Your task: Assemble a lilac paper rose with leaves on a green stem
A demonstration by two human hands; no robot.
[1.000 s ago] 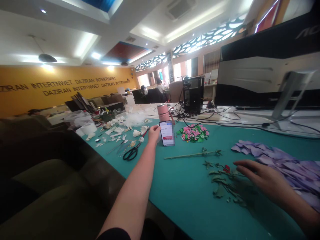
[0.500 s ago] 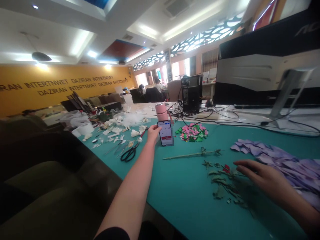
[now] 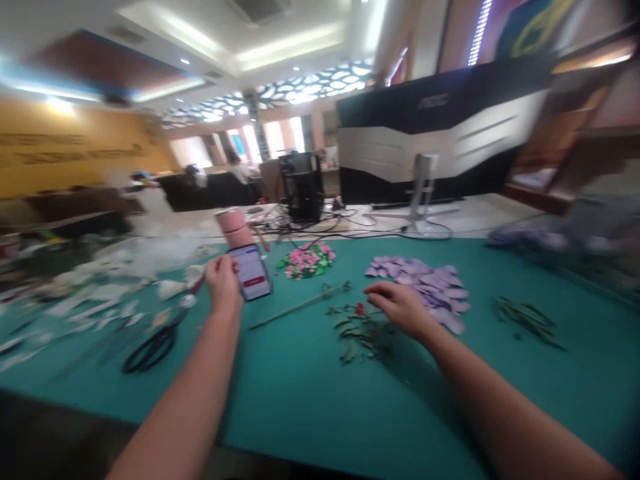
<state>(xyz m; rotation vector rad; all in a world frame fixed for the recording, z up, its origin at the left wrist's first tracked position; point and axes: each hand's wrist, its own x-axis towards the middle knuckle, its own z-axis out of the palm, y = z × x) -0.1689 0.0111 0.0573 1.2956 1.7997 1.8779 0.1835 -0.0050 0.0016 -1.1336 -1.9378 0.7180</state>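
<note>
My left hand (image 3: 223,283) has its fingers closed at the left edge of a smartphone (image 3: 251,272), which leans against a pink bottle (image 3: 235,228). The phone's lit screen faces me. My right hand (image 3: 399,305) hovers just above a small heap of green artificial leaves (image 3: 353,333) with a red piece (image 3: 360,309) among them. Its fingers are loosely bent, with nothing visible in them. Between the hands lies a thin green stem (image 3: 293,311). Beyond my right hand is a pile of lilac petals (image 3: 430,283).
Black-handled scissors (image 3: 153,348) and blurred white scraps lie at left on the green mat (image 3: 300,400). Pink and green flower pieces (image 3: 309,260) are piled near the back. Green stems (image 3: 527,320) lie at right. Cables, a black computer case (image 3: 301,187) and a monitor (image 3: 435,143) stand behind.
The view has swung to the right, bringing the green stems and the whole monitor back into sight. My left hand stays at the phone; my right hand stays over the leaves.
</note>
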